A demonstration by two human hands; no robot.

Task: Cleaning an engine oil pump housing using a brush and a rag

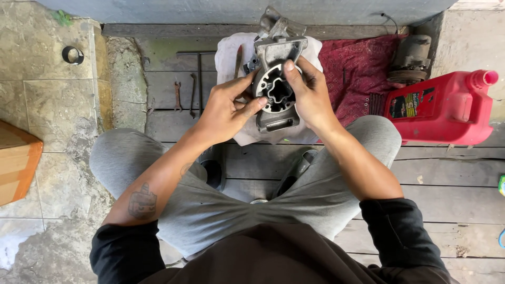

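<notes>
— What are you holding?
— A grey metal housing (277, 79), long axis running away from me, round bore facing up at me, above a white cloth (227, 52).
— Your hands?
— My left hand (223, 113) and right hand (310, 97) both grip its sides, thumbs on the face. A red jug (447, 108) lies to the right on the plank floor (452, 184).

Bright, even daylight; soft shadows under the legs; sharp focus throughout; slight wide-angle bending at the edges.
</notes>
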